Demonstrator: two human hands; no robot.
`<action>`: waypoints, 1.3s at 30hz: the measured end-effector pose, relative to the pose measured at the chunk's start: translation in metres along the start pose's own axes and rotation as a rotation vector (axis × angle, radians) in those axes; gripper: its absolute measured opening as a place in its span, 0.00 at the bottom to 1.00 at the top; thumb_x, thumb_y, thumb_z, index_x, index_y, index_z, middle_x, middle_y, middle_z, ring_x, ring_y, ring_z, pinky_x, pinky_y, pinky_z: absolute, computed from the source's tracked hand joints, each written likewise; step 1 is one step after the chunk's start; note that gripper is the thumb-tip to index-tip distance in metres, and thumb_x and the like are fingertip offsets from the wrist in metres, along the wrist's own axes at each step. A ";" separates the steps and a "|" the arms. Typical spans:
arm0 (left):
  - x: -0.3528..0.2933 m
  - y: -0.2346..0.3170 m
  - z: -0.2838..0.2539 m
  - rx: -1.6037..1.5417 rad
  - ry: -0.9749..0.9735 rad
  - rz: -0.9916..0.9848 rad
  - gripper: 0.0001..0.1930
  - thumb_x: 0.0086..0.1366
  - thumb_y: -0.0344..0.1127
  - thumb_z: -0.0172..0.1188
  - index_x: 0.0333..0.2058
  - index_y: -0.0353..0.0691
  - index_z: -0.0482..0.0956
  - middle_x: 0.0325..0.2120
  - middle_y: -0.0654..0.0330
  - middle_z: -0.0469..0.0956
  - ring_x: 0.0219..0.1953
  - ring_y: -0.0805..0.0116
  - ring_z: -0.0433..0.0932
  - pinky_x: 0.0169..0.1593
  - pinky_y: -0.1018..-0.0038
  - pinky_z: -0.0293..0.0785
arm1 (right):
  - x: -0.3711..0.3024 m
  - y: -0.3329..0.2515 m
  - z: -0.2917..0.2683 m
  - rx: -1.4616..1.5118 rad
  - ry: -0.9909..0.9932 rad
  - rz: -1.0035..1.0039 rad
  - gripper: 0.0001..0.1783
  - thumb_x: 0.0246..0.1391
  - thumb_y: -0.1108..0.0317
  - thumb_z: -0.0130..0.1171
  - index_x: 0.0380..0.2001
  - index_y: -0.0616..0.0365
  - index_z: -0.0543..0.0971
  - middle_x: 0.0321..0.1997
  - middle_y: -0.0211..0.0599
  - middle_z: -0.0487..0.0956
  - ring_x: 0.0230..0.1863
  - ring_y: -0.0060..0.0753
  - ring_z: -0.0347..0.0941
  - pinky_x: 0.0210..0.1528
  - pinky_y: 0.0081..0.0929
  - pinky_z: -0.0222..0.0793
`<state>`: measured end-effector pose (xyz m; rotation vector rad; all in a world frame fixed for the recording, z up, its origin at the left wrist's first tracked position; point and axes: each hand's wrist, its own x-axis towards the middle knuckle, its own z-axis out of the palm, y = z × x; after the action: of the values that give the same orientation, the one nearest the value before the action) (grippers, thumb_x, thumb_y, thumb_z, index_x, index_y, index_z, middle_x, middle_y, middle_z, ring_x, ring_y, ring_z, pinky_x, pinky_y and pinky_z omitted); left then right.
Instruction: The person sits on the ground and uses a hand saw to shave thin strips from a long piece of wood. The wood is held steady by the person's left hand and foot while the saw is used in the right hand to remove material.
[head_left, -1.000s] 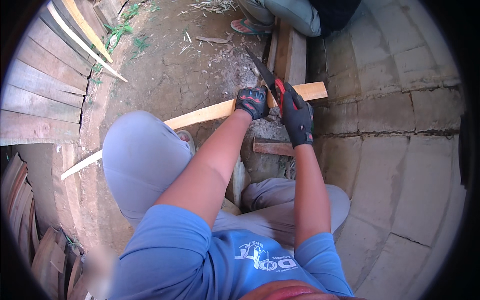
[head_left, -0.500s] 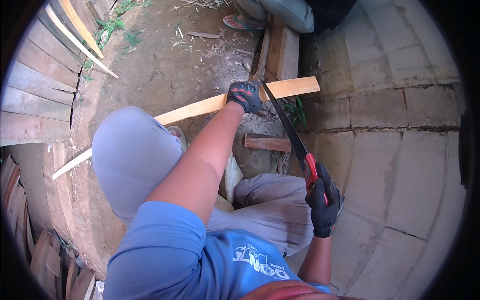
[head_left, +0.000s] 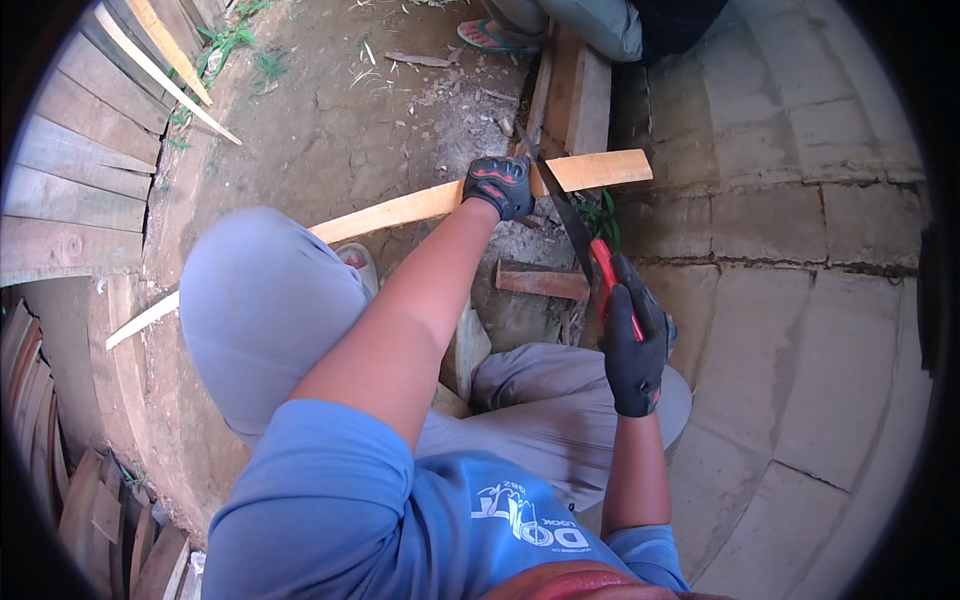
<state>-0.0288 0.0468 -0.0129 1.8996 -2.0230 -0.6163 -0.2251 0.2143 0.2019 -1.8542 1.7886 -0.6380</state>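
A long pale wooden strip (head_left: 390,212) runs from beside my raised knee out to the right. Gloved in black with red trim, my left hand (head_left: 500,187) is closed over it from above. Just right of that hand, the dark blade of a handsaw (head_left: 570,218) crosses the strip at a slant. My right hand (head_left: 638,335), also in a black glove, is wrapped round the saw's red handle. The strip's right end sticks out past the blade. My left palm and thumb are hidden.
Beyond the strip lies a wooden beam (head_left: 578,95), with another person's sandalled foot (head_left: 490,37) next to it. A short wood block (head_left: 542,280) sits below the strip. A concrete block wall (head_left: 770,300) fills the right side; planks (head_left: 75,190) stand at the left.
My right hand has pushed the saw forward and up to the left, so its handle is nearer the strip. My left hand still grips the strip.
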 end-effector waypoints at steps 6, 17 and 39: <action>0.004 -0.001 -0.001 -0.033 -0.021 -0.015 0.23 0.60 0.48 0.66 0.50 0.41 0.84 0.47 0.46 0.88 0.52 0.48 0.87 0.57 0.53 0.82 | 0.043 0.015 0.039 0.005 0.078 -0.101 0.21 0.73 0.58 0.58 0.63 0.49 0.86 0.60 0.46 0.88 0.62 0.49 0.84 0.68 0.43 0.73; 0.006 0.001 -0.008 -0.012 -0.007 -0.006 0.20 0.60 0.45 0.64 0.48 0.41 0.87 0.47 0.47 0.89 0.51 0.51 0.89 0.56 0.56 0.83 | 0.103 0.020 0.069 0.064 0.169 -0.128 0.20 0.70 0.58 0.61 0.55 0.58 0.89 0.55 0.48 0.89 0.58 0.49 0.86 0.63 0.41 0.77; 0.016 -0.001 -0.009 -0.020 -0.083 -0.024 0.29 0.63 0.56 0.67 0.56 0.42 0.84 0.52 0.42 0.87 0.54 0.44 0.87 0.58 0.52 0.82 | 0.121 0.009 0.091 0.074 0.131 -0.078 0.24 0.71 0.53 0.56 0.57 0.56 0.88 0.55 0.55 0.87 0.57 0.58 0.84 0.63 0.46 0.78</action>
<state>-0.0249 0.0304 -0.0067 1.9194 -2.0389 -0.7305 -0.1704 0.0948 0.1260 -1.8781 1.7556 -0.8611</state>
